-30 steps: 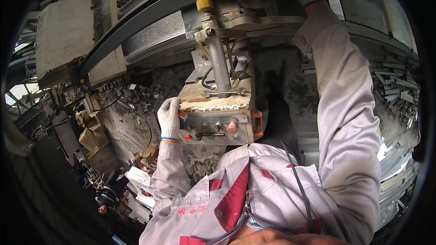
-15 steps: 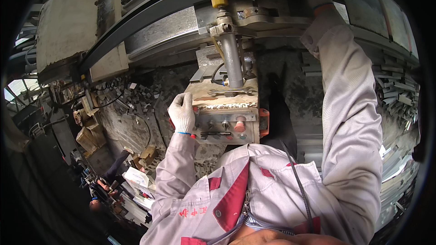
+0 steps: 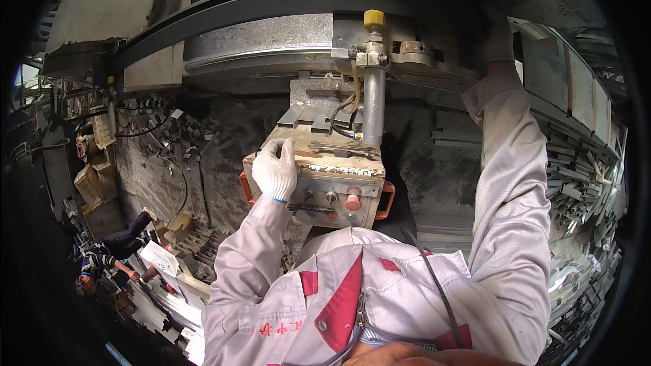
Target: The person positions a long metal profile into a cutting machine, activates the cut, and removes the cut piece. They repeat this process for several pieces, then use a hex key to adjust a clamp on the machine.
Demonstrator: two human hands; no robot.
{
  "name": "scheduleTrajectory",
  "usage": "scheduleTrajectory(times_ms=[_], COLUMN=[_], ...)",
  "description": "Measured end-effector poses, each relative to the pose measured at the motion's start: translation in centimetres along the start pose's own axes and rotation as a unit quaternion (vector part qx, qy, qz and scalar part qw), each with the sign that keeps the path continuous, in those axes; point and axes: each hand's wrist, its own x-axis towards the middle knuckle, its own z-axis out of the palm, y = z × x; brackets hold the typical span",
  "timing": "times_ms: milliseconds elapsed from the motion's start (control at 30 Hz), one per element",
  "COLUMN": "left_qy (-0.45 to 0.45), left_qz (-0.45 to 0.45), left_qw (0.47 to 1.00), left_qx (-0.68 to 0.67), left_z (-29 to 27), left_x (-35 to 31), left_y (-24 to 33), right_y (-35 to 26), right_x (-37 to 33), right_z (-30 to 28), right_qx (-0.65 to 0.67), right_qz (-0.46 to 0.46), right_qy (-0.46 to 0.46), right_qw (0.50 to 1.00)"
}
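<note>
My left hand, in a white knit glove, is closed at the upper left corner of a control box. Its fingers curl inward, and what they hold, if anything, is hidden. On the panel are a red push button, smaller buttons and a knob. An open-ended wrench lies on the worn box top, beside an upright metal cylinder with a yellow cap. My right hand, also gloved, reaches far forward to the machine bed at the upper right; shadow hides its fingers.
A long dark beam crosses the far side above a metal bed. Orange handles flank the box. Metal offcuts are heaped at the right, with more scattered on the left floor. Another person is at the lower left.
My view has shifted, so the box and cylinder sit differently in the picture. My left hand has come from the box's left side onto its upper left corner. My right arm stays stretched forward.
</note>
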Motion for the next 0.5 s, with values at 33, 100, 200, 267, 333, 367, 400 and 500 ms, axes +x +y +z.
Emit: scheduleTrajectory(times_ms=[33,100,200,267,333,367,400,500], left_qy=[-0.001,0.0,-0.004,0.002,0.017,0.032,0.04,0.051], left_qz=[-0.002,0.001,-0.005,-0.008,0.002,0.015,0.02,0.031], left_qw=[1.0,1.0,1.0,1.0,1.0,0.999,0.999,0.996], left_qx=[-0.007,-0.007,-0.013,0.005,-0.004,-0.018,-0.025,-0.059], left_z=[-0.1,-0.3,-0.5,-0.5,-0.4,-0.3,-0.1,0.2], left_x=[-0.1,-0.2,-0.3,-0.4,-0.4,-0.4,-0.4,-0.5], left_y=[0.1,0.2,0.6,0.8,0.9,0.9,0.9,0.7], right_y=[-0.1,-0.4,-0.5,-0.8,-1.2,-1.4,-1.7,-2.4], right_x=[0.3,0.3,0.2,0.0,-0.2,-0.2,-0.4,-0.8], right_z=[0.3,0.2,-0.5,-1.1,-1.5,-1.5,-1.6,-1.2], right_qx=[-0.134,-0.396,-0.252,-0.221,-0.136,-0.076,-0.088,-0.149], right_qz=[-0.065,-0.2,-0.099,-0.077,-0.028,0.003,0.0,-0.021], right_qy=[0.002,-0.068,0.011,-0.012,-0.053,-0.066,-0.074,-0.088], right_qw=[0.989,0.894,0.963,0.972,0.989,0.995,0.993,0.985])
